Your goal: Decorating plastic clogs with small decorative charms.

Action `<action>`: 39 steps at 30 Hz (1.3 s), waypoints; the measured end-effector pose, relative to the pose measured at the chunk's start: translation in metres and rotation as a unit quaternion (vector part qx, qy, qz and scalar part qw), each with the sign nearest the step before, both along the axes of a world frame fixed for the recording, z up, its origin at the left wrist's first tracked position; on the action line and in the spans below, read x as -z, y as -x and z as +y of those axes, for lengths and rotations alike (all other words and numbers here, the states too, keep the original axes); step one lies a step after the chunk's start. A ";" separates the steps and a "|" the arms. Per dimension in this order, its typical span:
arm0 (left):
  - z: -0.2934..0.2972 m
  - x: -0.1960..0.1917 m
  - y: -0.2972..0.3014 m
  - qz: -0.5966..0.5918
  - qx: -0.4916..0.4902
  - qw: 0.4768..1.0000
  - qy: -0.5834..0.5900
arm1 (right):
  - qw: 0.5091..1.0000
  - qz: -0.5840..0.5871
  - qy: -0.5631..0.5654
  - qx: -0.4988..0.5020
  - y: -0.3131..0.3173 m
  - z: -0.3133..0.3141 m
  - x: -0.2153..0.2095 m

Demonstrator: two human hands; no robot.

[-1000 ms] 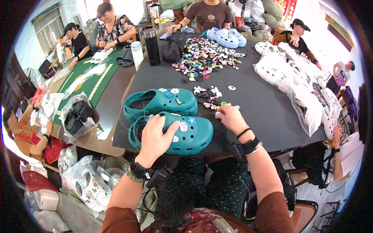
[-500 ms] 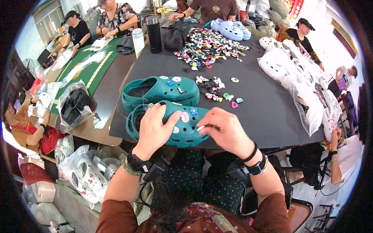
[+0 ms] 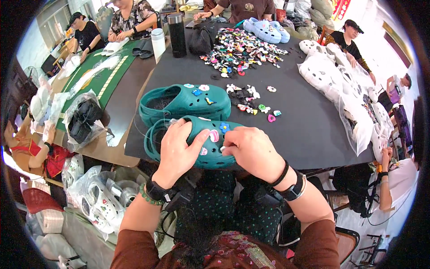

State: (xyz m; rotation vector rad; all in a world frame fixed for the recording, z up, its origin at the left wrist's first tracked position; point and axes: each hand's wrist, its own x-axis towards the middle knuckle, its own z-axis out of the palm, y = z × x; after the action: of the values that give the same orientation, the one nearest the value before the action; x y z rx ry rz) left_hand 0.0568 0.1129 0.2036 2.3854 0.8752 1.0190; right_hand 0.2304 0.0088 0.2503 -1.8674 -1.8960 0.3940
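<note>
A small workshop, I'd say, and a crowded one. Charms [image 3: 244,49] lie heaped on the black bench [image 3: 304,139], green clogs [image 3: 212,106] near them, bagged white clogs [image 3: 320,74] along the right side. People [image 3: 130,20] sit around it and a second bench [image 3: 131,89], some with shoes [image 3: 115,46] at hand, and stuffed sacks [image 3: 322,9] are piled at the back.

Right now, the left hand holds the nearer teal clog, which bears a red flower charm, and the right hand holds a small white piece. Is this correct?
No: the head view shows a blue flower charm. The left hand holds the nearer teal clog and the right hand holds a small white piece.
</note>
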 end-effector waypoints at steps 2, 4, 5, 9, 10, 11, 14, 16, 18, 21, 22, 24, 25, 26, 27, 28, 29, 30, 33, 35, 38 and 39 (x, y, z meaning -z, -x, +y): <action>-0.004 -0.002 0.001 -0.028 0.007 1.000 0.007 | 0.999 -0.037 -0.025 -0.015 0.000 0.000 -0.004; -0.006 -0.003 0.002 -0.037 0.010 0.999 0.001 | 0.996 -0.072 -0.050 -0.031 0.000 0.003 -0.008; -0.007 -0.003 0.003 -0.047 0.013 0.999 -0.005 | 0.996 -0.077 -0.030 -0.021 0.002 0.006 -0.013; -0.013 -0.001 0.010 -0.028 0.023 0.999 0.021 | 0.994 -0.093 -0.060 0.024 0.004 0.013 -0.005; -0.015 -0.001 0.009 -0.045 0.031 0.998 0.020 | 0.994 -0.099 -0.031 0.029 0.003 0.014 -0.005; -0.016 -0.001 0.010 -0.061 0.039 0.997 0.019 | 0.994 -0.097 -0.030 0.030 0.000 0.017 -0.004; -0.020 -0.001 0.012 -0.052 0.043 0.997 0.045 | 0.989 0.082 0.119 -0.023 -0.016 0.025 0.009; -0.020 -0.003 0.013 -0.056 0.054 0.995 0.059 | 0.990 0.073 0.122 -0.017 -0.018 0.026 0.011; -0.019 -0.004 0.013 -0.021 0.042 0.997 0.058 | 0.991 0.051 0.126 -0.010 -0.018 0.027 0.008; -0.016 0.001 0.008 -0.097 0.069 0.992 0.051 | 0.990 -0.013 0.134 0.032 -0.006 0.030 0.005; -0.016 0.002 0.009 -0.087 0.066 0.993 0.044 | 0.990 -0.011 0.137 0.036 -0.003 0.030 0.005; -0.019 0.004 0.009 -0.077 0.055 0.994 0.062 | 0.990 -0.056 0.125 0.038 0.002 0.031 0.004; -0.020 0.004 0.008 -0.068 0.039 0.994 0.076 | 0.990 -0.056 0.123 0.038 0.000 0.030 0.005; -0.019 0.003 0.008 -0.069 0.039 0.994 0.072 | 0.992 -0.038 0.118 0.036 -0.002 0.029 0.007; -0.017 0.003 0.008 -0.077 0.052 0.994 0.055 | 0.993 -0.021 0.109 0.033 -0.004 0.029 0.008; -0.014 0.002 0.008 -0.084 0.064 0.994 0.037 | 0.995 -0.005 0.100 0.029 -0.005 0.026 0.007; -0.013 0.000 0.007 -0.087 0.061 0.994 0.028 | 0.995 -0.008 0.092 0.026 -0.008 0.024 0.009; -0.013 0.001 0.005 -0.090 0.052 0.994 0.020 | 0.996 0.045 0.072 0.019 -0.013 0.022 0.016; -0.012 -0.003 0.004 -0.061 0.016 0.998 0.011 | 0.991 0.129 0.009 0.017 -0.024 0.011 0.031; -0.012 -0.006 -0.001 -0.147 -0.043 0.984 0.088 | 0.990 0.124 -0.058 0.044 -0.021 0.001 0.044; 0.011 0.001 -0.003 -0.078 -0.112 0.986 -0.098 | 0.994 0.090 -0.052 0.029 -0.008 -0.013 0.049; 0.016 0.002 -0.005 -0.063 -0.119 0.982 -0.134 | 0.995 0.084 -0.049 0.029 -0.007 -0.016 0.050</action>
State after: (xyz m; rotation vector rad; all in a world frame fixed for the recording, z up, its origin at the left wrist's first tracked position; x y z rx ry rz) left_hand 0.0613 0.1290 0.2019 2.4371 1.0524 1.4458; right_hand 0.2373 -0.0068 0.2002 -1.7618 -1.7158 0.4176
